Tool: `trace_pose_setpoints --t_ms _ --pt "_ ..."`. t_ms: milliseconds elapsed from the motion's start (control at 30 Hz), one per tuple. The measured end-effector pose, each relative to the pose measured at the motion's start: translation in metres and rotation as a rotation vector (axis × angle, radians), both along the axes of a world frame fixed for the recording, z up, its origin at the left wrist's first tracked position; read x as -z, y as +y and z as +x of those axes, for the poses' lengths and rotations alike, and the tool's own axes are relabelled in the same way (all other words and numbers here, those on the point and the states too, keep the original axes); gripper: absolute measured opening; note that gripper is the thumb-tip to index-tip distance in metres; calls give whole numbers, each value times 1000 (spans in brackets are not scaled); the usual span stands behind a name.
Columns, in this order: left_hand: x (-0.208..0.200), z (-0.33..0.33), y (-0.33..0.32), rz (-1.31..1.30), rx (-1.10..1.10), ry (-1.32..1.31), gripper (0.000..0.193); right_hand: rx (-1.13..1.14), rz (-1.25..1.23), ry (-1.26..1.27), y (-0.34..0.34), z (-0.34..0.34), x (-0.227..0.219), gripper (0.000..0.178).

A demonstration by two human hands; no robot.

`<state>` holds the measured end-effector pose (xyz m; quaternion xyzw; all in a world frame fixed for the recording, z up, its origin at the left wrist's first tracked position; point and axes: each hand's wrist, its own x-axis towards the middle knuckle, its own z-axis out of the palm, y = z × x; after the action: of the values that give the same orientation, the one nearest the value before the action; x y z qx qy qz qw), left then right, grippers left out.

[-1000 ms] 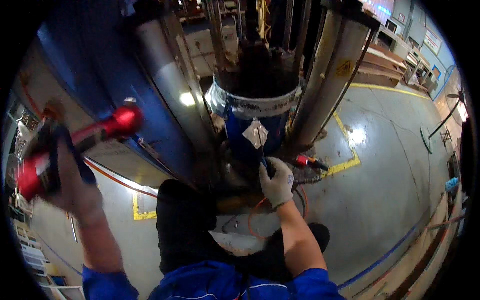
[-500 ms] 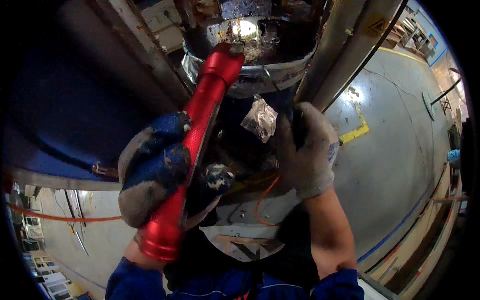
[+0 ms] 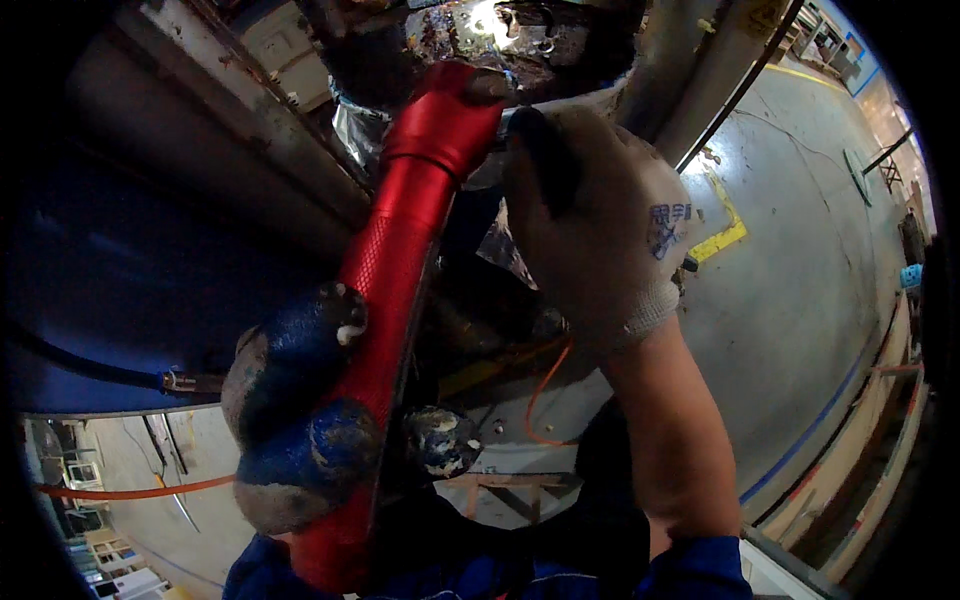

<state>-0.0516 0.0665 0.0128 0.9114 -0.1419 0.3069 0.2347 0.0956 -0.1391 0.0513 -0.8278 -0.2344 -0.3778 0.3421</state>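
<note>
My left hand (image 3: 300, 410), in a stained blue and grey work glove, is wrapped round a red flashlight (image 3: 400, 220). Its head points up and away, and a bright spot falls inside a dirty round drum (image 3: 590, 105) with a plastic liner (image 3: 358, 135) folded over its rim. My right hand (image 3: 600, 220), in a pale knit glove with a dark-coated palm, is at the near rim, close to the flashlight's head. Its fingers are bent and pressed together; what they grip, if anything, is hidden. Crumpled silvery foil (image 3: 507, 243) shows partly behind that hand.
Metal posts (image 3: 250, 110) stand on both sides of the drum. To the left are a large blue surface and a black hose (image 3: 90, 370) with a metal fitting. An orange hose (image 3: 535, 400) hangs below. Yellow tape (image 3: 725, 235) marks the grey floor at right.
My right hand has moved up and inward to the drum's near rim, now covering part of the foil. The flashlight, still in my left hand, looks nearer and its head slightly higher.
</note>
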Motion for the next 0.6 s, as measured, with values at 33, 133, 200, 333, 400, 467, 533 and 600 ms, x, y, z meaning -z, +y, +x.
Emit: trace_pose_setpoints --t_ms 33,133,200,333,400,467,533,600 --pt "3 2 -2 -11 8 3 55 17 -16 12 -2 1 1 15" --pt "1 1 -2 3 -7 17 55 31 -4 -25 0 6 4 15" --pt "-5 -4 3 29 -35 23 54 39 -7 -48 9 7 1 16" --pt "4 -3 5 22 -49 39 54 111 -83 -28 12 12 -1 20" --pt "5 -1 7 26 -57 41 53 117 -87 -52 13 17 -2 21" --pt "7 -3 8 23 -56 47 53 93 -82 -105 14 23 -2 22" --pt "9 2 9 21 -49 48 52 130 -155 -78 16 23 -6 22" --pt "13 12 9 18 -40 40 52 198 -270 -81 18 23 -12 21"
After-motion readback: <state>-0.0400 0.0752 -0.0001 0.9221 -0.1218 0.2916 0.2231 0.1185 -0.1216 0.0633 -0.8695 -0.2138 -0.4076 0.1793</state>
